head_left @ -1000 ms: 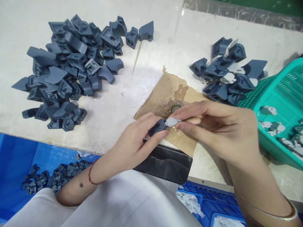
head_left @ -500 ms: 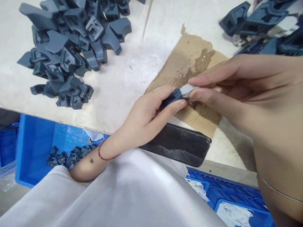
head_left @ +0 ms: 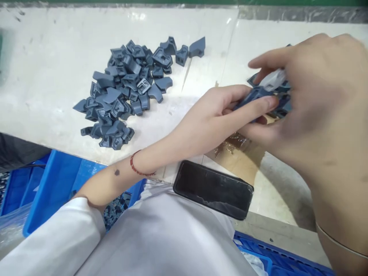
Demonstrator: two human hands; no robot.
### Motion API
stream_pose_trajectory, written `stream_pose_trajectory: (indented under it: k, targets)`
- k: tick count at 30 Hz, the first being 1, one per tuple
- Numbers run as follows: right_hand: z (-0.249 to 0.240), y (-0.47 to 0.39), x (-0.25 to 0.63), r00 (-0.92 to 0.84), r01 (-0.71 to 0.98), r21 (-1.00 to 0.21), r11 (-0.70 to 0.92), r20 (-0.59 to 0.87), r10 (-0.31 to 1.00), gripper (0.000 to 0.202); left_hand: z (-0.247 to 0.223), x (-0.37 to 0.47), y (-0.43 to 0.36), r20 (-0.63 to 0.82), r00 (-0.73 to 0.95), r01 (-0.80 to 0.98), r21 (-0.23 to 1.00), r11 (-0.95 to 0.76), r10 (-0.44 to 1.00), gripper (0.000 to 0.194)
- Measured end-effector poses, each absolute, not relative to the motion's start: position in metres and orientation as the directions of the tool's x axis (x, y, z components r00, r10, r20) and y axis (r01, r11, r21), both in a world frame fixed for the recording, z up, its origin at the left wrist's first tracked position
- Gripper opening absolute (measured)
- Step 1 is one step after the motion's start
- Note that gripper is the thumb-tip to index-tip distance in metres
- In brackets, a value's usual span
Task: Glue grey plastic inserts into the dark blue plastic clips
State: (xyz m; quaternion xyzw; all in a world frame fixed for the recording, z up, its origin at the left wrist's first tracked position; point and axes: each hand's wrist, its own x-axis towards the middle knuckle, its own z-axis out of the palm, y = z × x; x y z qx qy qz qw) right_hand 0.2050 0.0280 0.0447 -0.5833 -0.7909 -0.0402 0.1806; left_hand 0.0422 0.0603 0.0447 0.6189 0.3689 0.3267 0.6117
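Note:
My left hand (head_left: 227, 115) is closed on a dark blue-grey plastic part (head_left: 253, 96), thumb along its near side. A whitish piece (head_left: 273, 79) sits at the far end of that part. Over it from the right comes my right hand (head_left: 304, 92), blurred, its index finger stretched out to the left and its thumb beneath; whether it grips anything is hidden. More dark parts (head_left: 284, 103) show behind the hands. A large heap of similar blue-grey parts (head_left: 120, 88) lies on the white table (head_left: 57, 76) at the left.
A black phone (head_left: 212, 189) lies near the table's front edge. Brown, wet-stained cardboard (head_left: 244, 161) is under the hands. Below the table are a blue bin (head_left: 60, 172) with small parts at the left and blue crates (head_left: 287, 255) at the right.
The view has shifted, showing more of the table's far side. Both hands have moved up and right with the dark part. The right finger and thumb no longer pinch the whitish piece as before.

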Motion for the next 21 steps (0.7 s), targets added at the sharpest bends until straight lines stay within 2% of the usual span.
stream_pose_trajectory:
  k: [3, 7, 11, 16, 21]
  targets:
    - [0.04, 0.03, 0.209, -0.227, 0.943, -0.139, 0.304, 0.4, 0.888, 0.045, 0.033, 0.049, 0.07, 0.032, 0.664, -0.019, 0.999, -0.026, 0.747, 0.027]
    - [0.031, 0.024, 0.21, -0.157, 0.908, -0.305, 0.286, 0.385, 0.91, 0.047, 0.021, 0.048, 0.071, 0.117, 0.689, -0.025, 0.99, -0.138, 0.715, 0.021]
    - [0.027, 0.022, 0.206, -0.125, 0.871, -0.404, 0.281, 0.371, 0.92, 0.04, 0.018, 0.042, 0.07, 0.099, 0.682, 0.058, 0.98, -0.188, 0.725, 0.022]
    - [0.029, 0.023, 0.201, -0.167, 0.864, -0.386, 0.322, 0.384, 0.908, 0.047, 0.018, 0.035, 0.069, 0.103, 0.647, 0.138, 0.959, -0.249, 0.756, 0.025]
    - [0.029, 0.023, 0.201, -0.161, 0.912, -0.278, 0.303, 0.436, 0.885, 0.055, 0.017, 0.036, 0.065, 0.194, 0.582, 0.165, 0.923, -0.348, 0.79, 0.028]
